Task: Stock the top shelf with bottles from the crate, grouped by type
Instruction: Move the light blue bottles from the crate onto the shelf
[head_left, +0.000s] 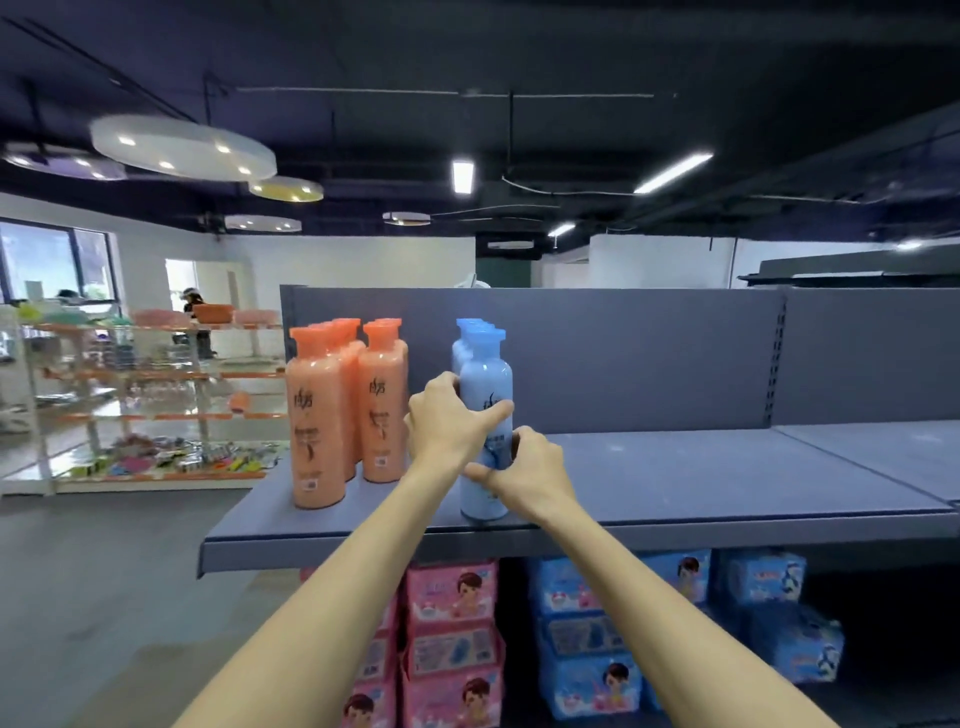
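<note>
A row of light blue bottles stands on the grey top shelf, and both hands hold the front blue bottle upright near the shelf's front edge. My left hand wraps its middle from the left, thumb across the label. My right hand grips its lower part from the right. Several orange bottles stand in two rows at the shelf's left end, a second row beside the first. The crate is out of view.
The shelf's grey back panel rises behind the bottles. Pink packs and blue packs fill the shelf below. A glass display rack stands far left, with a person beyond it.
</note>
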